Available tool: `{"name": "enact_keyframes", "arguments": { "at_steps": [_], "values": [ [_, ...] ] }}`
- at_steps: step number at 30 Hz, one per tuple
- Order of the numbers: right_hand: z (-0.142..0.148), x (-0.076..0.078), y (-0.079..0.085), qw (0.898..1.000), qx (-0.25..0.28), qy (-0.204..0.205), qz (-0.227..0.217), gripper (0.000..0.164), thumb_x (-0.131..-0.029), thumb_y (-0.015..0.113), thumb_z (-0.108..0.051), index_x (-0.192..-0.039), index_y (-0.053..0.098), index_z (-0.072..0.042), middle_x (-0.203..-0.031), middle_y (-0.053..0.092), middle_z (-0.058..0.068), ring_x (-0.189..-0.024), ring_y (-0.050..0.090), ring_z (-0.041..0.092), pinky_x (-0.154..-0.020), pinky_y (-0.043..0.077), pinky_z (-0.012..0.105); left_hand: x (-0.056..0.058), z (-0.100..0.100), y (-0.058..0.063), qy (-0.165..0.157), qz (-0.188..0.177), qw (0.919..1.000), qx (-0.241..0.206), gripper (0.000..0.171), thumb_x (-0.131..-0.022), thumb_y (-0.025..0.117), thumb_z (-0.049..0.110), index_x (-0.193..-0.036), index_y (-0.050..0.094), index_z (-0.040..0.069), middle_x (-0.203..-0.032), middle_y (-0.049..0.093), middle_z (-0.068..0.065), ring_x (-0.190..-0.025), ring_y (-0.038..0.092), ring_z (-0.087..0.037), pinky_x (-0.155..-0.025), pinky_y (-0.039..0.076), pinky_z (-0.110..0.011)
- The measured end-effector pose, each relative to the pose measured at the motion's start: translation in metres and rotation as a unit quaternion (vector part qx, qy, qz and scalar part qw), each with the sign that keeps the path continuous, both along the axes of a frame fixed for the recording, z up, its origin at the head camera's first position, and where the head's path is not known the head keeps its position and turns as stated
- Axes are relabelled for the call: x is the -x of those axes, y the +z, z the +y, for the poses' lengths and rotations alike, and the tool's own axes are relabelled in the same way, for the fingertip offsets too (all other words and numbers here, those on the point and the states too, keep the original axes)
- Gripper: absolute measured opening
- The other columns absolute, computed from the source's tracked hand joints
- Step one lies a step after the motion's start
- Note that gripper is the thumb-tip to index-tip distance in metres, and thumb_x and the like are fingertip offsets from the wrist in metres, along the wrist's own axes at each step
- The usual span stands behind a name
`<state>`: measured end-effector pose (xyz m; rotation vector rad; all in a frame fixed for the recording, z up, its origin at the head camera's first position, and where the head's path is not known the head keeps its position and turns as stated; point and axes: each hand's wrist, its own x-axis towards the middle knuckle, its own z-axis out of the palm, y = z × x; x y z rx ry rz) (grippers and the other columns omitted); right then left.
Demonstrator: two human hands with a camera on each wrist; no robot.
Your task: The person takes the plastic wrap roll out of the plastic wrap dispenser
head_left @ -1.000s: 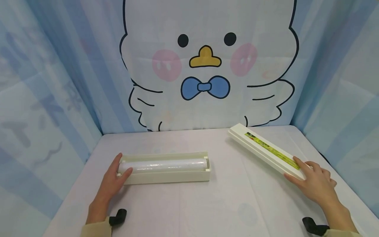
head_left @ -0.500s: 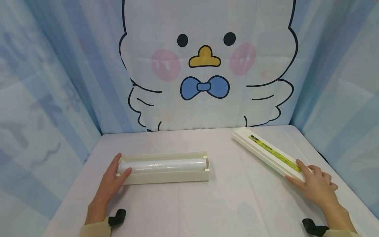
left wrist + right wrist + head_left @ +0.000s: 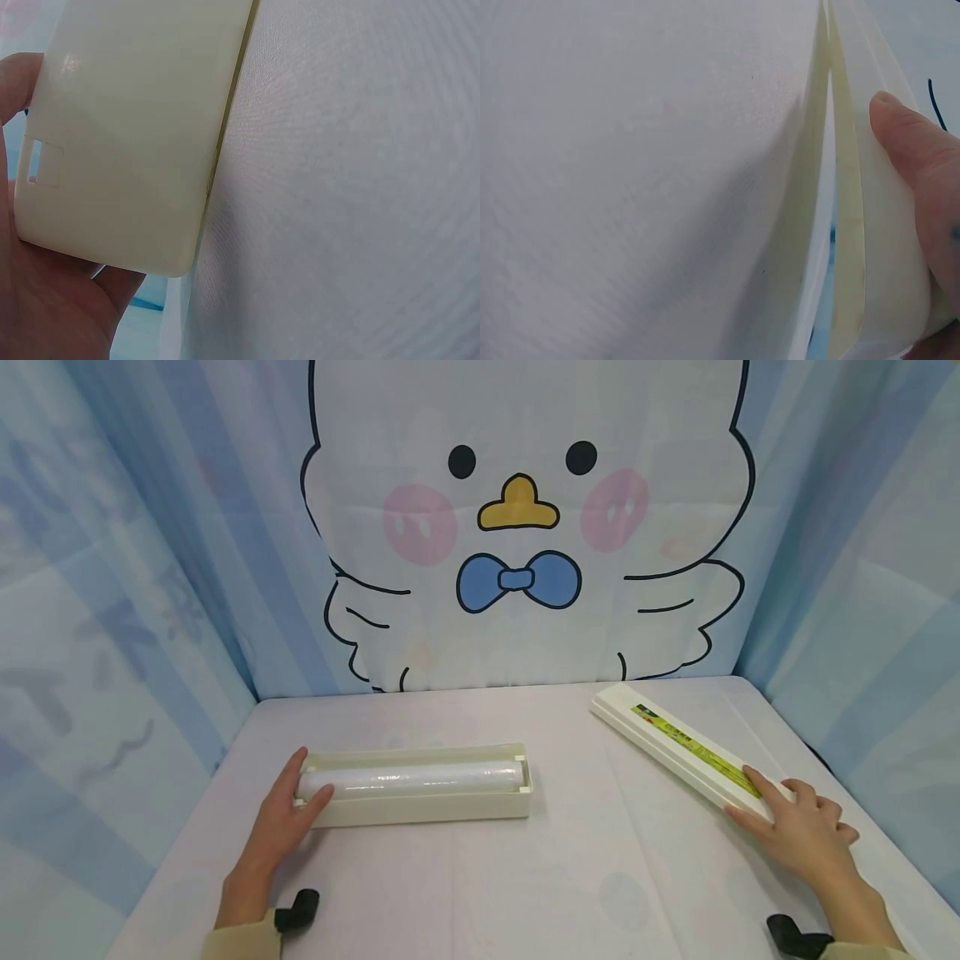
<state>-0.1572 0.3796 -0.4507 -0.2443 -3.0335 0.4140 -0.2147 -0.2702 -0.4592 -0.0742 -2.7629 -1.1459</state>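
Note:
In the head view, a long cream cling film box lies lidless on the table, a roll of clear film inside it. My left hand grips its left end, thumb over the front wall and fingers behind. The left wrist view shows the box wall standing against the cloth. On the right, my right hand holds the near end of the long lid, which bears a yellow-green label. In the right wrist view, the lid's edge is raised off the table at the hand, narrowing to almost nothing farther along.
A pale cloth covers the table. Behind stands a curtain with a cartoon bird, and more blue curtain hangs at both sides. A black mount sits on each wrist.
The lid's far end has come down and shifted slightly right, along with a small move of my right hand. My left hand and the box stay where they were.

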Motion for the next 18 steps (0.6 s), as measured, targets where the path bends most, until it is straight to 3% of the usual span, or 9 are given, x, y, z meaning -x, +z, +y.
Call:
{"name": "enact_keyframes", "arguments": {
  "at_steps": [18],
  "values": [
    [-0.0037, -0.0009, 0.0017, 0.999, 0.024, -0.009, -0.031, 0.089, -0.084, 0.042, -0.070, -0.147, 0.021, -0.009, -0.124, 0.015, 0.042, -0.103, 0.014, 0.066, -0.067, 0.019, 0.072, -0.0005, 0.0009, 0.0006, 0.001, -0.001, 1.0000, 0.002, 0.083, -0.092, 0.055, 0.045, -0.151, 0.009, 0.010, -0.152, 0.015, -0.021, -0.136, 0.014, -0.041, -0.104, 0.016, -0.061]
  ]
}}
